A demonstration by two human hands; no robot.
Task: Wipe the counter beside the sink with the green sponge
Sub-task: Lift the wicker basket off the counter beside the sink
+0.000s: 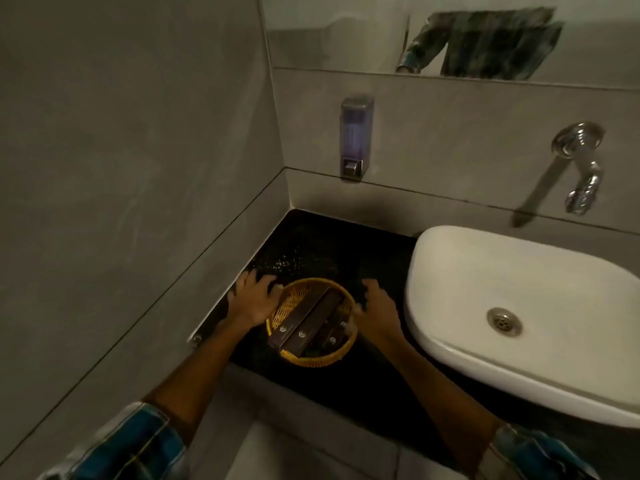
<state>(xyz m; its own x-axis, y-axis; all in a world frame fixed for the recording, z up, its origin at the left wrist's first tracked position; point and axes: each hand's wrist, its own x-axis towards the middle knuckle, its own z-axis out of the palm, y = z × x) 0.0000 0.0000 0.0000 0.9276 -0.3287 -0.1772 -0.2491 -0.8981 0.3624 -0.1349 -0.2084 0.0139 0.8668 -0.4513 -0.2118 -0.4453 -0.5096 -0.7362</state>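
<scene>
A round yellow woven basket (341, 355) with several dark brown boxes (304, 327) in it sits on the black counter (325, 244) left of the white sink (519, 278). My left hand (252, 299) grips the basket's left rim. My right hand (377, 310) rests against its right rim. Small wet speckles shine on the counter behind the basket. No green sponge is in view.
A soap dispenser (354, 136) hangs on the back wall above the counter. A chrome tap (581, 168) juts out over the sink. A grey tiled wall closes off the left side. A mirror (450, 36) runs along the top.
</scene>
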